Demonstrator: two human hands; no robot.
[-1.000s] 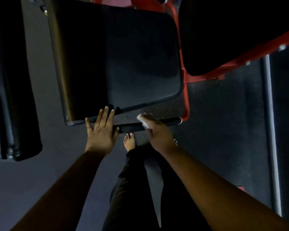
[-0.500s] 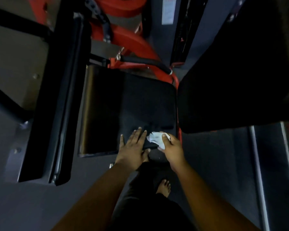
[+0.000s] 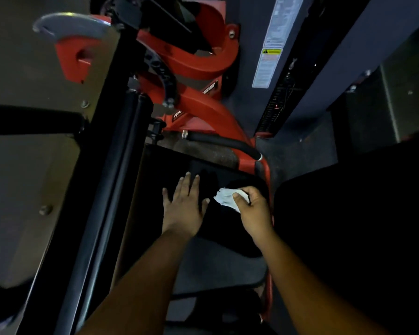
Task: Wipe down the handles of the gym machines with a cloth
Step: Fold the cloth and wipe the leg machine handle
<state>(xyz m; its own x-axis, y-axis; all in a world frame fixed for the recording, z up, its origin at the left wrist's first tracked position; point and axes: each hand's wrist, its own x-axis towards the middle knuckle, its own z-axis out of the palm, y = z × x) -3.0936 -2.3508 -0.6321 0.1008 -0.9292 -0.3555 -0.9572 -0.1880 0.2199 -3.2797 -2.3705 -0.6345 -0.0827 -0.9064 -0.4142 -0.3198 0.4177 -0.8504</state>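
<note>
Dim gym floor (image 3: 300, 151) surrounds a red-framed machine (image 3: 203, 110) with a black seat pad (image 3: 228, 228). Left hand (image 3: 183, 209) rests flat on the pad, fingers straight, holding nothing. Right hand (image 3: 254, 209) pinches the white cloth (image 3: 224, 199) over the pad's far right corner. Risk, as judged: the black foam handle (image 3: 225, 143) lies beyond, untouched; poor light could leave it missed. No containers visible.

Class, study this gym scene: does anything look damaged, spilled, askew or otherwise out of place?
Nothing stands out. The right hand holds a crumpled white cloth over the black seat pad; the left hand lies flat on that pad. The black-gripped handle beyond looks intact.
</note>
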